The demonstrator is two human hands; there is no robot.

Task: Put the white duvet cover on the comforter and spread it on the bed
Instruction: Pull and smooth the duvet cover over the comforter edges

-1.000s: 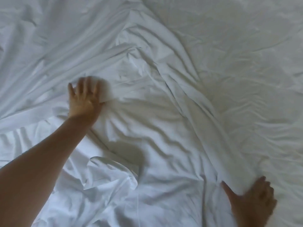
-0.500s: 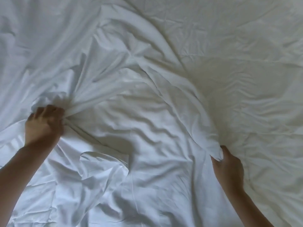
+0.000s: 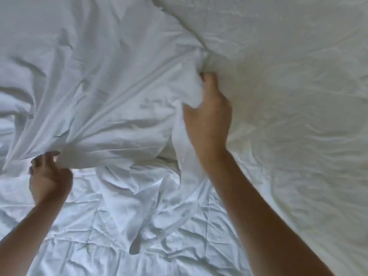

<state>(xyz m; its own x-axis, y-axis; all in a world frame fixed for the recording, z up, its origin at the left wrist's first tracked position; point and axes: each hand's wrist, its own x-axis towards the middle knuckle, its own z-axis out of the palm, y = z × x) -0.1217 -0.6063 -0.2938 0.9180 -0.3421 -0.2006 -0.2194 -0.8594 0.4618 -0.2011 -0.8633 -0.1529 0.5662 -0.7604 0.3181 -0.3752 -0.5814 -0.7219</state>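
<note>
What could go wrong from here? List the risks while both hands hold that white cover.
1. The left hand pinches only a thin edge of the duvet cover, so a hard pull could slip it free.
2. The right hand grips a bunched wad, which may twist the cover rather than open it.
3. Loose folds hang between the hands over the quilted comforter and could tangle.

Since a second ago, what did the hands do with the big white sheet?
The left hand went from lying flat to gripping the white duvet cover and pulling it nearer. The right hand moved up, grabbed a bunch and lifted it. The fabric stayed rumpled.
</note>
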